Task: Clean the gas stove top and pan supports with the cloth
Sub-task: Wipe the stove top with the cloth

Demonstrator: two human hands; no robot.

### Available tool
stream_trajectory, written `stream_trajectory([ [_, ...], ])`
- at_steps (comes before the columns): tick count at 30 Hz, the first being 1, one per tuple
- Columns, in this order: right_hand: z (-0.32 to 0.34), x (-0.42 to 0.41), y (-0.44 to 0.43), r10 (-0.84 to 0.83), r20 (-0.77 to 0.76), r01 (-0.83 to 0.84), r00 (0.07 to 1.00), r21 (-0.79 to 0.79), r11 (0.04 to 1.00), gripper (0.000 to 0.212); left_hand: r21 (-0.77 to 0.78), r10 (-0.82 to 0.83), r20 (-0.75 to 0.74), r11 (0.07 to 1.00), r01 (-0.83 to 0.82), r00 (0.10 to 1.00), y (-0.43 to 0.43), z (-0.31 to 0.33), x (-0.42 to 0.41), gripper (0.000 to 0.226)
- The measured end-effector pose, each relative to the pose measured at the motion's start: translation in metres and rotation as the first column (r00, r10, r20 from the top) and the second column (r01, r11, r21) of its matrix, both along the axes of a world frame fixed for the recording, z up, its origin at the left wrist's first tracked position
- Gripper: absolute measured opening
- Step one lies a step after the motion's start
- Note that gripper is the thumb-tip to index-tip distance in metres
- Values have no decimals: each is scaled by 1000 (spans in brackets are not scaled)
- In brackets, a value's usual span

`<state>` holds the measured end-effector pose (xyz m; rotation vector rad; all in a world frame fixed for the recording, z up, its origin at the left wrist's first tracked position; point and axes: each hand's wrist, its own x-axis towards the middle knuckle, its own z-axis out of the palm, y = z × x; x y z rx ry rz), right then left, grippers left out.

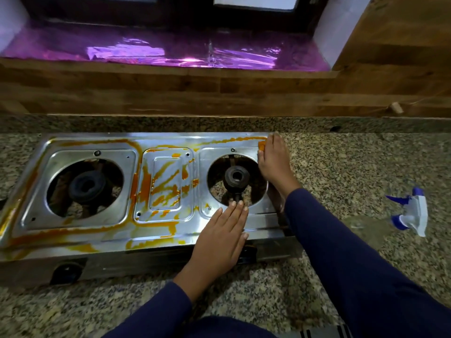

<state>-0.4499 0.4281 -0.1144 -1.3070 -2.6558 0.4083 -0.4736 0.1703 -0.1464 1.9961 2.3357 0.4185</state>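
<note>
On the granite counter (341, 167) sits the orange-smeared gas stove (114, 231). The left hand (219, 237) lies flat on its front edge, fingers together; the right hand (274, 164) presses an orange cloth (261, 145) onto the far right corner, fingers together.

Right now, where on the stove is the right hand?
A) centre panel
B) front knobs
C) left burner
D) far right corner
D: the right hand lies at the far right corner of the stove top, fingers straight over a small orange piece, probably the cloth. The left hand rests flat near the front edge.
</note>
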Motion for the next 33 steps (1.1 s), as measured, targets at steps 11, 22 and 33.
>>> stream_trajectory([
  [11,7,-64,15,107,-71,-119,992,-197,973,62,-59,13,0,998,-13,1000,0,-1,1,56],
  [22,6,-87,-4,428,-136,-449,893,-263,854,65,-108,26,-28,994,-29,999,0,3,3,56],
  [33,-1,-54,19,171,-146,-204,974,-253,946,67,-67,5,-49,998,-8,999,-8,8,3,55],
])
